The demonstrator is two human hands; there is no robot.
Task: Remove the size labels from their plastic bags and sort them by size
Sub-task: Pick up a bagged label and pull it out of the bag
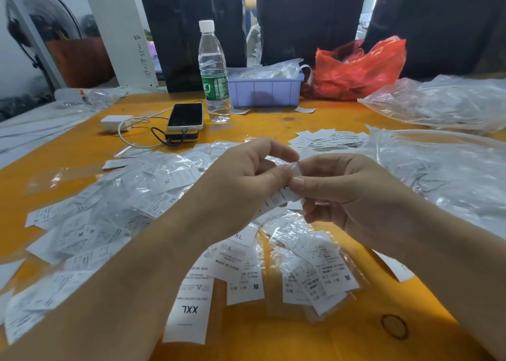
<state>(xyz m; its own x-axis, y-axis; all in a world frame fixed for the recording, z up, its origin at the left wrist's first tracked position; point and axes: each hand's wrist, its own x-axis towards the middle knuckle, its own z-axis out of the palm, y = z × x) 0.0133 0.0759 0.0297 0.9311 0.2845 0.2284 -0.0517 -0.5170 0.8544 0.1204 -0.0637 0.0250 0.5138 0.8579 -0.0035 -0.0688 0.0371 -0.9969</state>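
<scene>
Above the middle of the orange table (68, 147), my left hand (241, 180) and my right hand (345, 193) meet on one bagged size label (278, 198). Thumb and fingers of both hands pinch its clear plastic bag at the top; the white label hangs down between them, mostly hidden. A loose XXL label (189, 308) lies under my left forearm. Two M labels (247, 285) (335, 270) in bags lie below my hands. A heap of bagged labels (115, 204) spreads to the left, and a small pile of bare labels (328, 139) lies behind my hands.
A water bottle (214, 73), a phone (186, 115) on a power bank and a white charger (115, 122) stand at the back. A lilac bin (264, 91) and a red plastic bag (356, 68) sit behind. Large clear bags (443, 163) cover the right side.
</scene>
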